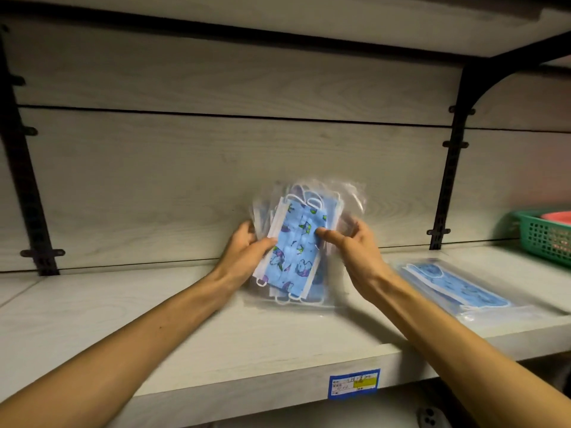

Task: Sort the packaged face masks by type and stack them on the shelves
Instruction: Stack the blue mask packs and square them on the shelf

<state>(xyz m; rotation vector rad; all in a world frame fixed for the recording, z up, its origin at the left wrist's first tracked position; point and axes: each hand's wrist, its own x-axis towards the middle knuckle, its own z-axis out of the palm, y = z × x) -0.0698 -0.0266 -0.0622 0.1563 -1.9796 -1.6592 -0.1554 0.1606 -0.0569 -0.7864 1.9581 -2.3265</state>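
Item: mask packs (295, 245), long axis upright, gripped by your left hand (247, 251) and right hand (352, 245); stack (457, 288) lies flat rightward, nearer your right.

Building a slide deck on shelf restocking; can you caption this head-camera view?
Left hand and right hand hold a bundle of bagged blue printed masks above the shelf.
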